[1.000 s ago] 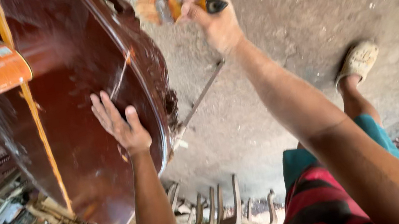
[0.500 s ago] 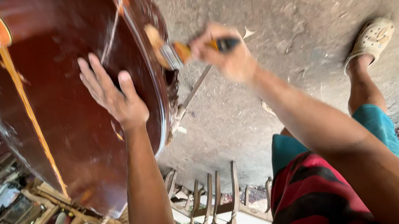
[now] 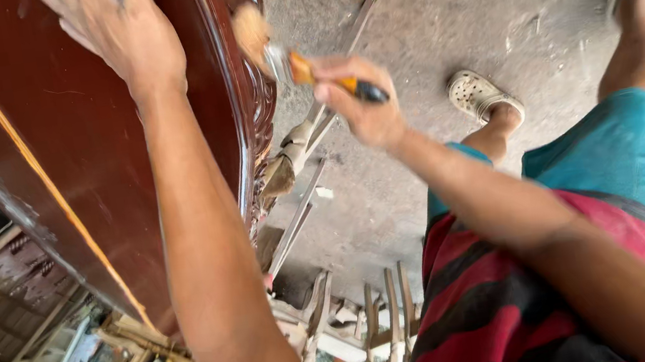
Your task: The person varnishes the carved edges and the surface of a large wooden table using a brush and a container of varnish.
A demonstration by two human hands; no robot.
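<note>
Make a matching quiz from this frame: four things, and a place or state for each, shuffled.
Things:
1. left hand
2. right hand
3. orange-handled paintbrush
4. pale perforated clog

Places or states:
A. bristles at the carved edge
B. on the concrete floor, on a foot
C. flat on the glossy dark red-brown wooden panel
D. gripping the brush handle

Pairs: 1-C, 2-D, 3-A, 4-B

Left hand (image 3: 119,35) flat on panel (image 3: 82,147); paintbrush (image 3: 297,63) at panel's right edge.
</note>
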